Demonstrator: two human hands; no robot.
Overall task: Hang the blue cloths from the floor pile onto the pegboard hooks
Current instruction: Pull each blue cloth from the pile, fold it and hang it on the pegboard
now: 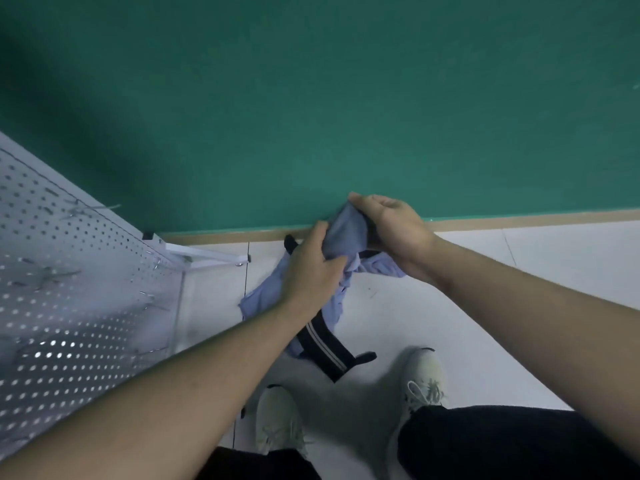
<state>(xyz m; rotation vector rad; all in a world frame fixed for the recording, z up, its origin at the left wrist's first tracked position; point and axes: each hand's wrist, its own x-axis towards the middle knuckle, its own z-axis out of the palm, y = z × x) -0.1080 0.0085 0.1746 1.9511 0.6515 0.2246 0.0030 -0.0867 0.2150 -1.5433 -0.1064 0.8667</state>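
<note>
Both hands hold one blue cloth up in front of the green wall. My left hand grips its lower left part, and my right hand pinches its top edge. Below them on the white floor lies the pile of blue cloths, with black striped bands mixed in. The white pegboard stands at the left, and several metal hooks stick out of it. No cloth hangs on the hooks that I can see.
The pegboard's white foot reaches across the floor toward the pile. A tan baseboard runs along the green wall. My two pale sneakers stand just short of the pile.
</note>
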